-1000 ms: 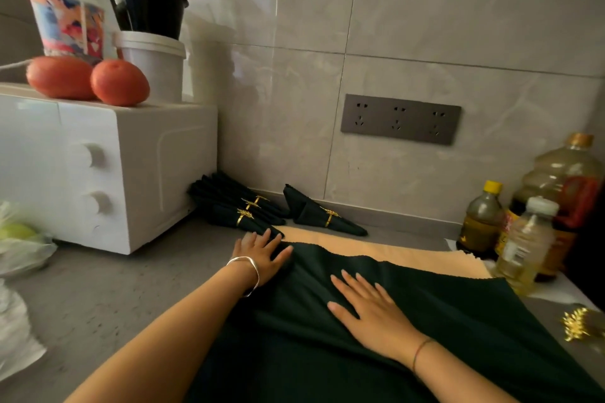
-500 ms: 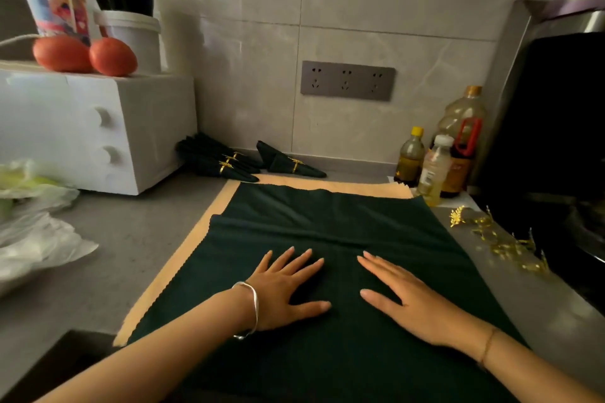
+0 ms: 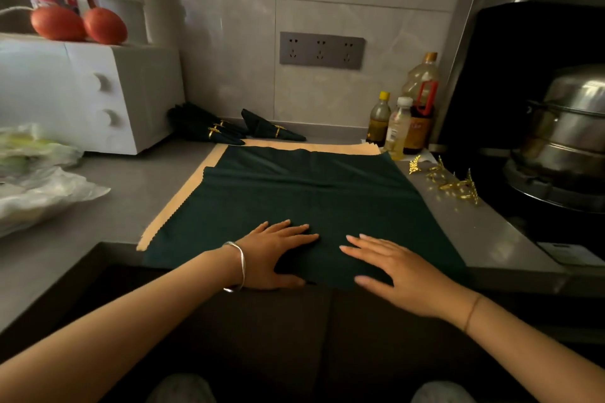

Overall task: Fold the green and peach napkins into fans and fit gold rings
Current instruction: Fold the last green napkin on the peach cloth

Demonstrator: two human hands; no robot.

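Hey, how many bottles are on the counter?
3, clustered at the back right: yellow-capped bottle, white-capped bottle, large red-handled bottle behind them. More may hide behind.

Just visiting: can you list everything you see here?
green napkin: one, dark green, spread flat mid-counter
peach napkin: one, peach, under the green one
folded napkins: at least three, dark green, gold-ringed, by back wall
gold rings: several, gold, loose right of green napkin
bottles: three, yellowish and brown, back right
oven: one, white, back left
red fruits: two, red, on the oven
tubs: three, printed, white, black, on the oven
plastic bags: heap, pale, far left
socket panel: one, grey, on wall
pot: one, steel, far right
left hand: one, flat on green napkin
right hand: one, flat on green napkin
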